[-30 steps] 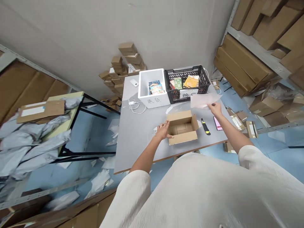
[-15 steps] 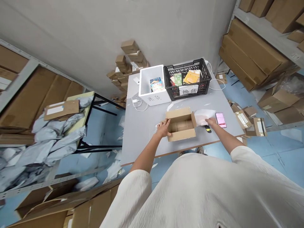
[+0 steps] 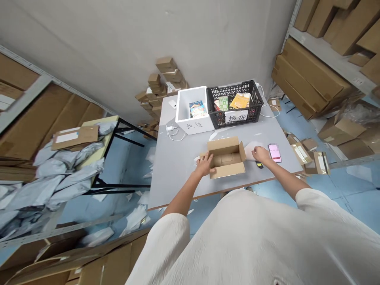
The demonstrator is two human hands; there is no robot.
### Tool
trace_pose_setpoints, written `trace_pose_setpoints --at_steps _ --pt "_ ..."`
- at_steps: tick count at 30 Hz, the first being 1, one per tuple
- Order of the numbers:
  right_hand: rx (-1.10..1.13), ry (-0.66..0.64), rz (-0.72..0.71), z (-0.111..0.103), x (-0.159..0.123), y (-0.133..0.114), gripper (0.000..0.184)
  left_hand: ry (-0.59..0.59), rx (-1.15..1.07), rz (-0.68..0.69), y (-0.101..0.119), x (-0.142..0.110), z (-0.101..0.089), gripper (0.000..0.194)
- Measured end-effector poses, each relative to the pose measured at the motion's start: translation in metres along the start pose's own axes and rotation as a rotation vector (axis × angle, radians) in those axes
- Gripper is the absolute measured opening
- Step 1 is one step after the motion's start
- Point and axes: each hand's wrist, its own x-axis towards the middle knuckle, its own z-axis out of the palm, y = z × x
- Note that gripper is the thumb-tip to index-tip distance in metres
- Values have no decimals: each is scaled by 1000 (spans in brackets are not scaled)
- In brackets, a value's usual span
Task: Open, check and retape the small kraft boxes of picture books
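An open cardboard box [image 3: 227,171] stands on the grey table, its flaps spread and no contents showing inside. My left hand [image 3: 204,164] grips its left end, thumb toward the near flap and fingers over the edge. To the right of the box, my right hand [image 3: 261,154] is closed on a thin white sheet [image 3: 250,151], perhaps foam or a bag; the fingertips are partly hidden. Just below that hand lies a black and yellow tool [image 3: 259,164], too small to name surely. A phone with a pink screen [image 3: 274,153] rests farther right.
Along the table's [image 3: 175,170] back stand a white foam box [image 3: 196,126] with booklets and a black plastic crate [image 3: 219,121] with colourful packets. A white cable [image 3: 177,136] lies at left. Beside it, a second table [image 3: 102,153] bears grey parcels; cartons fill shelves around.
My right hand has drawn slightly left toward the box, its fingers curling more, and less of the white sheet shows. My left hand stays on the box. The view has tilted slightly.
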Motion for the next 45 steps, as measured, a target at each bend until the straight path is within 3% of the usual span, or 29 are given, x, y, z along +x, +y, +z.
trace_pose_setpoints --at_steps 4,7,9,11,15,17,19,23,28,31,34,38,42,45 --pt "122 -58 -365 3 -9 -23 43 66 -51 8 1 -8 6 92" --pt "146 -134 -496 13 -12 -33 55 168 -131 -132 1 -13 10 102" --pt "123 -186 -477 18 -13 -36 60 190 -240 -252 -1 -18 11 113" --pt "116 -232 -456 20 -13 -37 64 216 -366 -259 -3 -24 11 115" --pt "169 -262 -426 19 -10 -38 58 308 -471 86 -1 -37 13 112" --pt "209 -255 -388 17 -9 -39 56 232 -450 237 4 -40 15 115" --pt "249 -254 -356 14 -9 -40 57 145 -405 293 8 -40 18 115" --pt "323 -260 -287 12 -13 -39 62 176 -414 221 7 -30 22 97" --pt "438 -200 -229 21 -20 -37 59 377 -499 8 -3 -9 21 83" --pt "420 -120 -211 30 -22 -41 71 332 -531 -93 -1 -3 24 84" --pt "382 -3 -197 35 -23 -46 71 275 -581 -79 5 -4 27 78" --pt "404 115 -209 29 -18 -59 62 417 -628 -40 1 -9 19 71" --pt "443 155 -233 25 -2 -88 53 553 -671 -32 -20 -3 -1 64" --pt "455 172 -257 32 15 -119 59 590 -679 -53 -44 3 -15 63"
